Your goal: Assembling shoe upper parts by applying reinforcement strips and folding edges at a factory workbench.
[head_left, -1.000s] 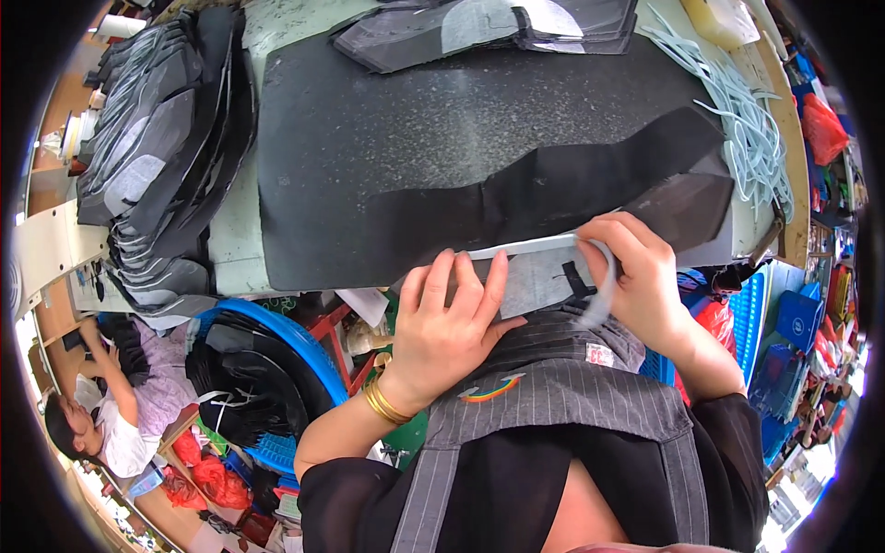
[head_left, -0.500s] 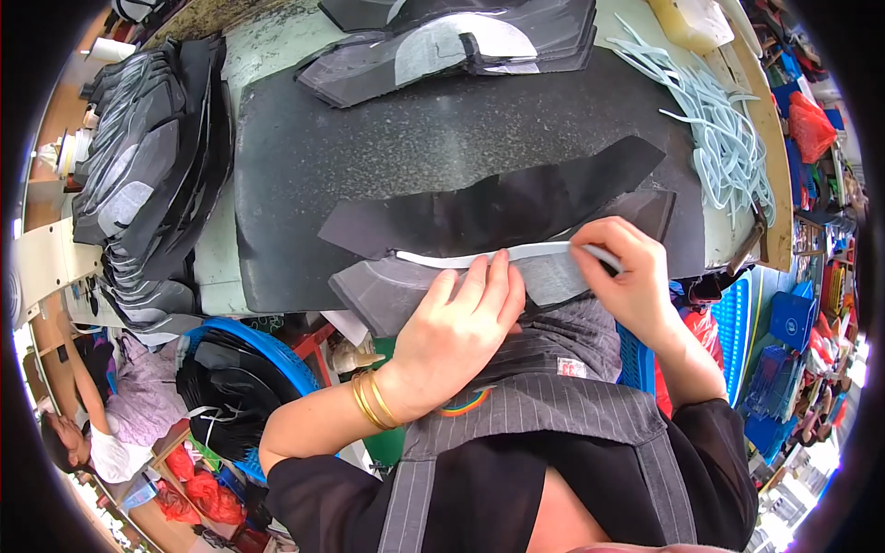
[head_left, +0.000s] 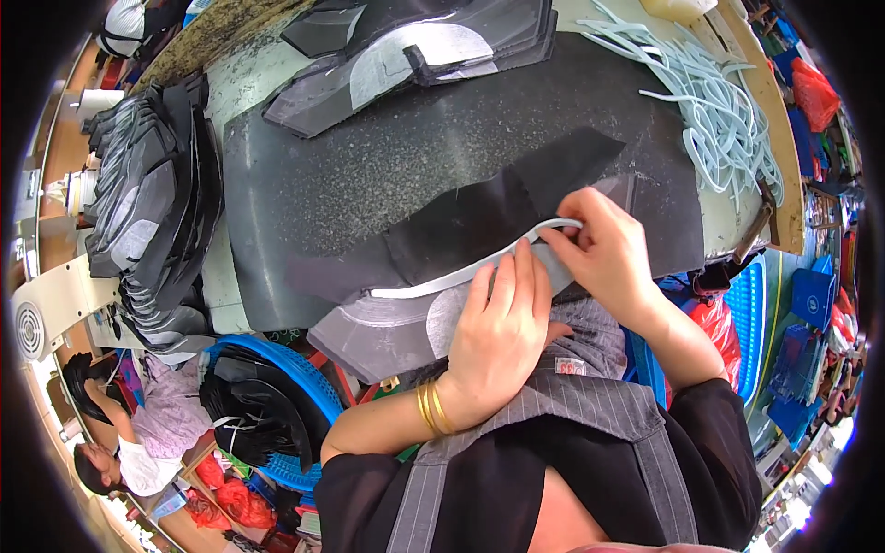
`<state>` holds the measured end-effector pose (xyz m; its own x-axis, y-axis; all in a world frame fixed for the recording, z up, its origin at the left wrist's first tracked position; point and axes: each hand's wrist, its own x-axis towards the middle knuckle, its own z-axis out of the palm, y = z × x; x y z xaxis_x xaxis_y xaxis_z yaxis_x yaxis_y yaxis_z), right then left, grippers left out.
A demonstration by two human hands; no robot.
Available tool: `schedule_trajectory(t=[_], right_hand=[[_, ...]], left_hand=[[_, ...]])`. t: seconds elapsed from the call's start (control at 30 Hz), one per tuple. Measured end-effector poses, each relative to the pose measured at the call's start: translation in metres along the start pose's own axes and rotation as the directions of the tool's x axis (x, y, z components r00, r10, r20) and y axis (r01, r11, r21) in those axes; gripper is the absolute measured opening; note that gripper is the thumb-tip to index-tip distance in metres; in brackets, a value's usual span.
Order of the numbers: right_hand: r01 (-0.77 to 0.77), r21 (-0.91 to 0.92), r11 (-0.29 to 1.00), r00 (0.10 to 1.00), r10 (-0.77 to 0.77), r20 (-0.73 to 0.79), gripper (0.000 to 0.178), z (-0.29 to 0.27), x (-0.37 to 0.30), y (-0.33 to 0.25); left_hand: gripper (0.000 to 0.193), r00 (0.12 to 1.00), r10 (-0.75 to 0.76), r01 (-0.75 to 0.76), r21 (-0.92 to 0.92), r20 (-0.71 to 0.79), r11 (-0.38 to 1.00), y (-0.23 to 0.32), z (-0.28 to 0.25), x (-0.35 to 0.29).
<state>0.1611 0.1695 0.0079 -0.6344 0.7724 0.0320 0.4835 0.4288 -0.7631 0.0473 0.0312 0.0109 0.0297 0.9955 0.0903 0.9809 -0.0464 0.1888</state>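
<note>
A black and grey cut piece of sheet material [head_left: 392,332] lies at the near edge of the dark work mat. A narrow pale strip [head_left: 438,284] runs along its seam, between the grey part and the upper black flap [head_left: 470,226]. My left hand [head_left: 502,318] rests on the grey part with fingers stretched out, their tips against the strip. Thumb and fingers of my right hand [head_left: 604,244] are closed on the strip near its right end, which curves up beside them. My right palm hides part of the grey piece.
Stacked grey and black pieces [head_left: 419,60] lie at the mat's far side. More hang in a pile [head_left: 138,203] at left. Loose pale strips [head_left: 719,120] heap at right. A blue basket [head_left: 309,378] holds black pieces at lower left. Another person [head_left: 147,442] sits beyond it.
My left hand has moved right along the strip. My right hand has shifted up and left, and the strip's free end now points up instead of down. The piece looks more tilted.
</note>
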Motion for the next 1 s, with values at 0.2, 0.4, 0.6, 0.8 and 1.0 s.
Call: schedule_trajectory(t=[0.2,0.4,0.6,0.8,1.0], right_hand=[[0.073,0.122,0.990,0.988,-0.056,-0.142,0.013,-0.004,-0.001,0.019],[-0.093,0.102,0.990,0.996,0.091,0.023,0.015,-0.009,0.020,0.027],[0.082,-0.521,0.849,0.951,0.089,0.296,0.045,-0.048,0.083,0.015],[0.547,-0.295,0.784,0.815,-0.416,0.404,0.059,-0.037,0.070,-0.014],[0.681,-0.412,0.605,0.732,-0.547,0.406,0.030,0.006,0.039,-0.025]], left_hand=[[0.097,1.000,-0.020,0.022,0.112,-0.024,0.993,0.007,0.001,0.005],[0.073,1.000,0.008,-0.005,0.302,-0.007,0.953,0.008,0.007,0.015],[0.046,0.972,0.219,-0.165,0.427,-0.081,0.889,-0.016,0.012,0.005],[0.051,0.939,0.320,-0.341,-0.219,-0.128,0.914,-0.048,-0.013,0.010],[0.054,0.952,0.279,-0.261,0.141,-0.127,0.955,-0.094,-0.059,0.039]])
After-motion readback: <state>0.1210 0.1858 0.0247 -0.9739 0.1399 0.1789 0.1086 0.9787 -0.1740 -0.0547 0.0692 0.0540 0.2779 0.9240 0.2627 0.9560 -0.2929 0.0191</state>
